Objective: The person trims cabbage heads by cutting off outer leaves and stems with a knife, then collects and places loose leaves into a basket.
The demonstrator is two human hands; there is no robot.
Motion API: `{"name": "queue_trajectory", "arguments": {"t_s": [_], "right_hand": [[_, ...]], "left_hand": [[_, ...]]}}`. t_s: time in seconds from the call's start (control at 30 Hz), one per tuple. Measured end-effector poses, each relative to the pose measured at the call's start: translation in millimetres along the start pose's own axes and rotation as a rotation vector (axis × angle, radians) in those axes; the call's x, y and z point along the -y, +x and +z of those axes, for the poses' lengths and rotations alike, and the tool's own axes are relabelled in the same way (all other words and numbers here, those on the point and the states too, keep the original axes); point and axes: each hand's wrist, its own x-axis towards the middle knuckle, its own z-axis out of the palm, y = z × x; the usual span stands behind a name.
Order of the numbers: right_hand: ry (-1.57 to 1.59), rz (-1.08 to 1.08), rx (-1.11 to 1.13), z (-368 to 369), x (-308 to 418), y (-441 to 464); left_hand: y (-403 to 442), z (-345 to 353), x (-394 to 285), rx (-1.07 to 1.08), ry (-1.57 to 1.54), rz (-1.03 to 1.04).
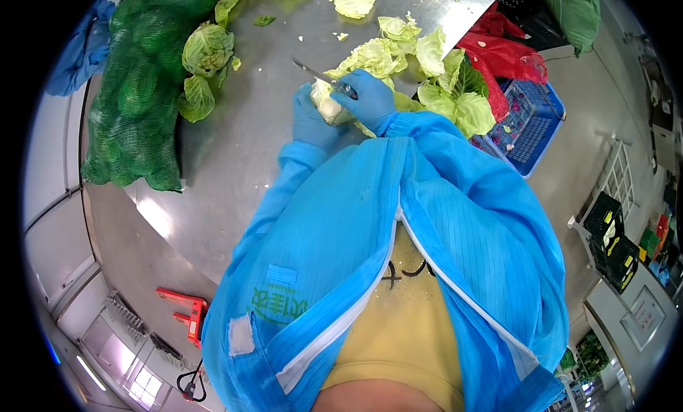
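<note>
My left hand [313, 120], in a blue glove, holds a pale cabbage piece [329, 104] over the metal table [235, 134]. In my right hand [373, 99], also gloved, is a knife [311, 70]. Its blade points up and to the left, above the cabbage piece, and the fingers wrap round its dark handle. Loose cabbage leaves [373, 56] lie beyond and to the right of my hands. A whole cabbage [207, 50] rests to the left, beside a green net bag.
The green net bag [135, 92] full of cabbages lies along the table's left side. To the right are a red bag [498, 56] and a blue crate [530, 124]. A red pallet-jack part [186, 314] stands at the lower left, with black crates [612, 241] at the far right.
</note>
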Motion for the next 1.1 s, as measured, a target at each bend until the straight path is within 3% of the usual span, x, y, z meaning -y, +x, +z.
{"name": "queue_trajectory", "arguments": {"t_s": [0.2,0.3,0.37,0.4,0.5,0.57,0.6,0.63,0.7,0.73,0.8,0.9,0.97,1.03,1.1], "right_hand": [[0.042,0.034,-0.102,5.4,-3.5,6.9],[-0.022,0.043,0.012,-2.0,4.8,6.0],[0.242,0.259,-0.205,-0.9,5.7,3.3],[0.241,0.259,-0.201,-0.8,-2.6,5.5],[0.476,0.172,-0.292,-2.7,-19.3,14.4],[0.298,0.025,-0.092,-6.1,-10.0,15.4],[0.168,-0.15,-0.04,-5.3,-9.3,17.2],[0.168,-0.149,-0.042,-3.9,-9.2,18.8],[0.123,0.103,0.075,0.1,-10.0,24.4],[0.177,0.18,-0.096,9.2,-22.3,26.6],[0.125,0.201,-0.144,5.2,-53.8,33.0],[0.086,0.22,-0.212,-7.1,-64.2,29.7],[0.102,0.217,-0.213,-8.9,-60.2,24.7],[0.509,0.282,-0.113,-11.7,-47.2,18.8],[0.627,0.292,0.022,-25.1,-25.7,11.2]], "left_hand": [[-2.0,-8.5,-14.1,0.026,0.018,-0.004],[-2.0,3.7,4.6,0.021,-0.06,-0.022],[-3.8,3.0,2.9,-0.011,-0.053,-0.011],[-4.5,-0.7,-2.9,-0.039,-0.046,0.005],[-8.5,-12.5,-14.8,0.049,-0.117,-0.089],[-10.4,-17.8,-27.2,0.048,-0.184,-0.027],[-10.3,-20.1,-33.1,0.042,-0.248,0.03],[-8.8,-23.4,-39.0,0.044,-0.248,0.031],[-7.7,-26.9,-40.3,0.111,-0.56,-0.142],[-8.4,-26.4,-36.0,0.129,-0.661,-0.203],[-16.1,-8.8,0.2,-0.012,-0.586,0.03],[-24.2,1.5,13.2,-0.165,-0.789,0.027],[-21.8,-9.8,7.0,-0.069,-0.954,-0.005],[-19.6,-20.0,-1.6,0.018,-1.116,-0.032],[-19.3,-22.7,-4.5,0.12,-1.487,-0.285]]}}
